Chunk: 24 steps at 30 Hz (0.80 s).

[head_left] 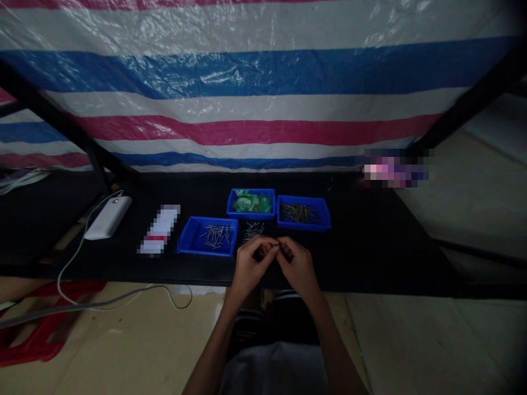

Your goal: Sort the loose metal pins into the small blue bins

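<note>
- The left hand (251,264) and right hand (297,264) are meeting fingertip to fingertip, pinching something too small to identify.
- Its long axis is not showing.
- Loose pins (252,230) are lying just beyond on the black table (370,258).

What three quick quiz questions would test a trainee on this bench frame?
1. True or false: the left hand and right hand meet at the fingertips over the black table.
2. How many blue trays are there?
3. Which tray holds green parts: A front-left tray, B back-middle tray, C right tray?

Key: 1 true. 2 three. 3 B; the other two hold thin metal pins, and loose pins lie between the trays.
</note>
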Motion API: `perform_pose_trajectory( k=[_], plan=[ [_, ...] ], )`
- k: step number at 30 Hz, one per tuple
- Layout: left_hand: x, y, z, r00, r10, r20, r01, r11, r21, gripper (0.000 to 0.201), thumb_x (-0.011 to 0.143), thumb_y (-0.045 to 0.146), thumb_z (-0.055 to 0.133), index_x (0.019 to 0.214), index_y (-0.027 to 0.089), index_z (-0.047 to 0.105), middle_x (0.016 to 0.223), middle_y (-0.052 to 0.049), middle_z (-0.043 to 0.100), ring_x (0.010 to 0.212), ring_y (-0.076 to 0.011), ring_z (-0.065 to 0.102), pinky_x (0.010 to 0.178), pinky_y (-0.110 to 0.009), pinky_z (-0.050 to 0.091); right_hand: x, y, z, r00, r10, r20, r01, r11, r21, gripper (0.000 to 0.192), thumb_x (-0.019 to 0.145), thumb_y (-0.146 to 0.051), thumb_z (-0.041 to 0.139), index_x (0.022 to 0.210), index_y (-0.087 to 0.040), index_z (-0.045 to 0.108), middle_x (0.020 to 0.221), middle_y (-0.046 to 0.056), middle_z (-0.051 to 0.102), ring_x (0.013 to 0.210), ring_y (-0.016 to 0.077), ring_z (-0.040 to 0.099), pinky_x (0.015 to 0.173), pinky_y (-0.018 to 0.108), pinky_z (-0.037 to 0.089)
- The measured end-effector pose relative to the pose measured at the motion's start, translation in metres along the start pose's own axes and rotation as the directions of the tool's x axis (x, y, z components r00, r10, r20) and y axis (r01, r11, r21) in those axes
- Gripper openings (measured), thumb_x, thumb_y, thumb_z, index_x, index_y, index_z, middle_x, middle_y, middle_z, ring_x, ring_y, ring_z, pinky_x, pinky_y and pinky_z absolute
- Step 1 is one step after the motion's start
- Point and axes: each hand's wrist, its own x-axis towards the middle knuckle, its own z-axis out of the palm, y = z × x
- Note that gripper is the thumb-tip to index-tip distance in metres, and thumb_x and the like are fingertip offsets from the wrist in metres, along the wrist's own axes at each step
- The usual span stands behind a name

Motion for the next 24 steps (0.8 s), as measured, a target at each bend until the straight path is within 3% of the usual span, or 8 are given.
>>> perform_pose_trajectory(
  k=[9,24],
  plan=[
    [0.0000,0.0003,0.0016,0.999,-0.036,0.029,0.036,0.999,0.008,0.006,0.092,0.021,0.071,0.097,0.019,0.074,0.079,0.000,0.069,0.070,-0.0125,0.060,0.066,-0.022,0.047,-0.0056,-0.0013,-0.0046,1.000,-0.009,-0.028,0.010,1.000,0.009,0.009,0.095,-0.024,0.061,0.097,-0.021,0.069,0.079,0.000,0.070,0.067,0.0144,0.063,0.066,0.024,0.047],
    [0.0001,0.0008,0.0008,1.000,0.011,0.030,-0.011,1.000,0.011,0.005,0.092,0.017,0.067,0.094,0.019,0.072,0.082,-0.001,0.069,0.071,-0.0128,0.062,0.065,-0.022,0.048,-0.0068,-0.0027,-0.0051,0.998,-0.048,-0.039,0.048,0.999,-0.003,0.013,0.095,-0.024,0.060,0.101,-0.021,0.071,0.076,0.000,0.072,0.064,0.0148,0.065,0.066,0.024,0.051]
  ],
)
